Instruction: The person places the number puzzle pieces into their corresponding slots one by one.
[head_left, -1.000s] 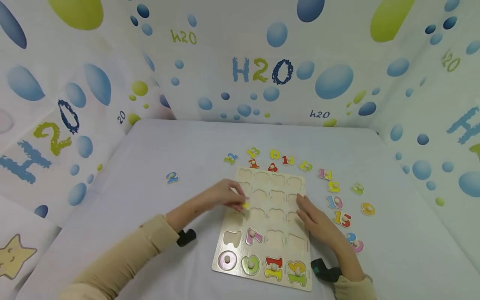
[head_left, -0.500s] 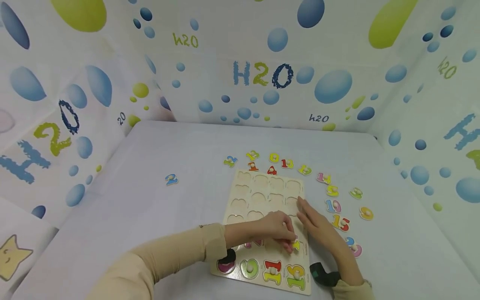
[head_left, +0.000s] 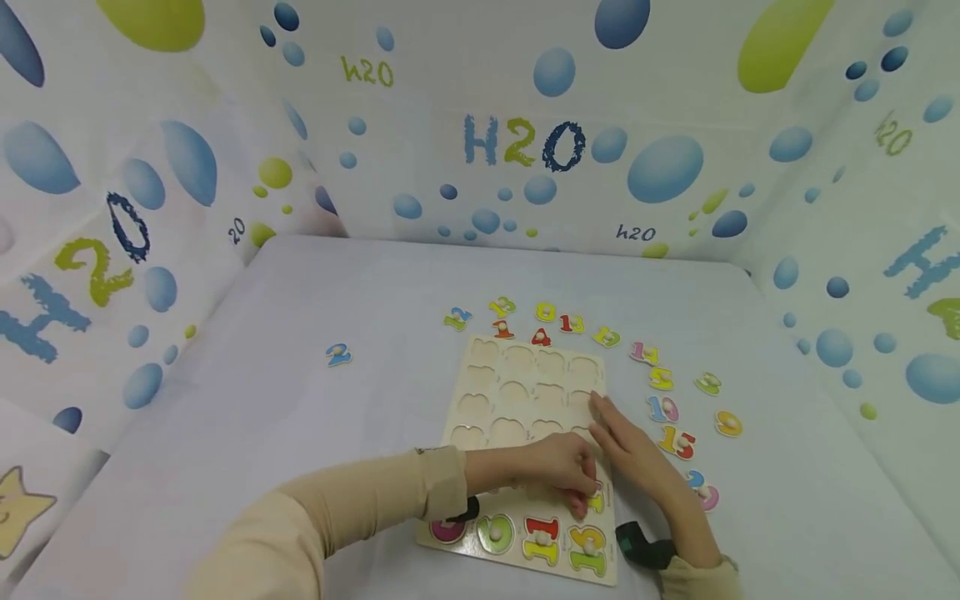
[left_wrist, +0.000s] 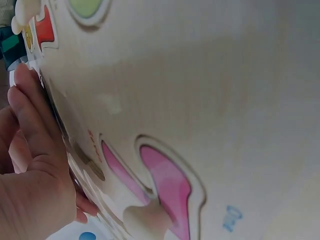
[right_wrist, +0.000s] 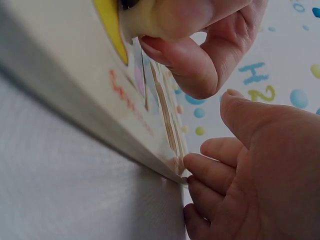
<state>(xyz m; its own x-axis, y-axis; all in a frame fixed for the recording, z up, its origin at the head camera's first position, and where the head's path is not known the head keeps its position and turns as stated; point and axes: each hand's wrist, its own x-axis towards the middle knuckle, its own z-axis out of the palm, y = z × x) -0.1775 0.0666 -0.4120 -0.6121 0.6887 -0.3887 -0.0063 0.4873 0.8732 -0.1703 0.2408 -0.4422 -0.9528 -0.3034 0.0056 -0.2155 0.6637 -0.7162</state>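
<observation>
In the head view my left hand (head_left: 558, 467) reaches across the wooden number board (head_left: 483, 387) to its right side. It pinches the knob of a number puzzle piece (head_left: 596, 502), whose yellow part shows beside the fingers; the rest is hidden. From the right wrist, the pinched pale knob (right_wrist: 142, 17) sits over yellow, close on the board. My right hand (head_left: 633, 446) lies along the board's right edge, fingers straight, fingertips at the edge. A pink seven (left_wrist: 167, 180) lies in its slot in the left wrist view.
The board's front row holds a green piece (head_left: 496, 533), a red-and-yellow 11 (head_left: 541, 540) and an orange-and-green piece (head_left: 587, 550). Several loose numbers curve around the back and right, including a red-and-yellow 15 (head_left: 677, 442). A blue 2 (head_left: 339, 354) lies apart at left.
My left hand has moved from the board's left middle to its right side near the front, carrying the number piece, then slightly lower. The right hand has stayed along the edge.
</observation>
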